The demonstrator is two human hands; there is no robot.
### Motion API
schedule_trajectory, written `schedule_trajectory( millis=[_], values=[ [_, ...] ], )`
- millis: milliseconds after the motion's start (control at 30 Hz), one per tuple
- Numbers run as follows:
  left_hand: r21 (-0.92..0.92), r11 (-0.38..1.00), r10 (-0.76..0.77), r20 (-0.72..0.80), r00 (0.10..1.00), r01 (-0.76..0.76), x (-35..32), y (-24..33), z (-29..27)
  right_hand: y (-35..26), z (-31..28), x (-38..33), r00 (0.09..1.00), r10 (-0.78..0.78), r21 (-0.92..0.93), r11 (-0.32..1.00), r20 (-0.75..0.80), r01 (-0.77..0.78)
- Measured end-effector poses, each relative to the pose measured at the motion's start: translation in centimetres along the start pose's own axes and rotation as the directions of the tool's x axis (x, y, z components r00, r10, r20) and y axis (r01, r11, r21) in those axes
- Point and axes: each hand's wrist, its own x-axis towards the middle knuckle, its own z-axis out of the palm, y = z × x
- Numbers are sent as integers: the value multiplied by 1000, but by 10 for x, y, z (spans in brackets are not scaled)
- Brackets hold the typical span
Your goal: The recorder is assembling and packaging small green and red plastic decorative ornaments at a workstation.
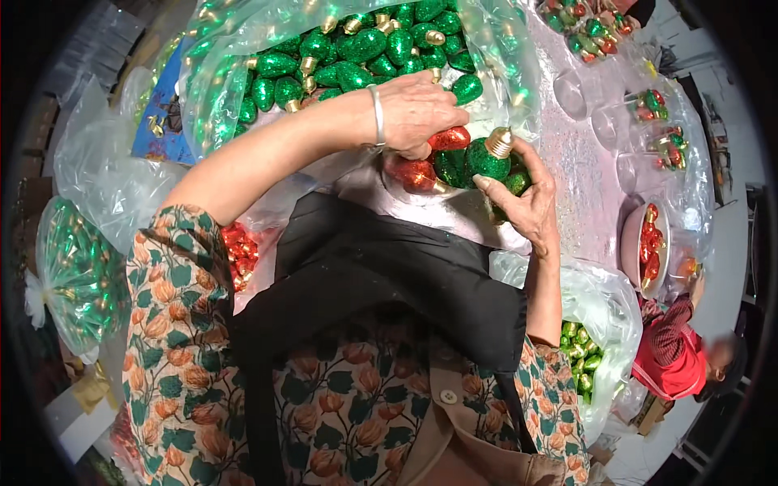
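Observation:
My right hand (531, 198) is closed around a green glitter bulb ornament (489, 159) whose gold screw-shaped cap points up. More green glitter bulbs (452, 168) are bunched against it, partly hidden by the fingers. My left hand (417, 113), with a silver bangle at the wrist, reaches across from the left, its fingers curled down over a red glitter bulb ornament (450, 138). A second red bulb (415, 173) lies just below that hand, its gold cap toward the right. The left fingertips are partly hidden.
Ahead, an open clear plastic bag (506, 73) holds many green bulbs (356, 73). At the right stand a bowl of red bulbs (651, 243) and a bag of light green bulbs (579, 356). A person in red (673, 360) works there. Red bulbs (241, 255) sit by my left elbow.

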Motion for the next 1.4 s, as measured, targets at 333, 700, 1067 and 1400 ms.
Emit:
schedule_trajectory(
  millis=[333,700,1067,1400],
  values=[
    [275,954,134,-36,990,-119,24,-10,11,-10,6,17,978,-101,-318,935,183,156],
    [-352,935,76,48,996,-55,45,-53,12,-32,8,34,924,194,-438,898,329,-33],
    [-429,887,136,-111,985,-171,48,-72,28,-55,14,49,951,47,-387,919,306,79],
    [-508,860,31,-22,999,-38,46,-74,26,-60,19,66,926,-83,-348,911,368,220]
  ],
)
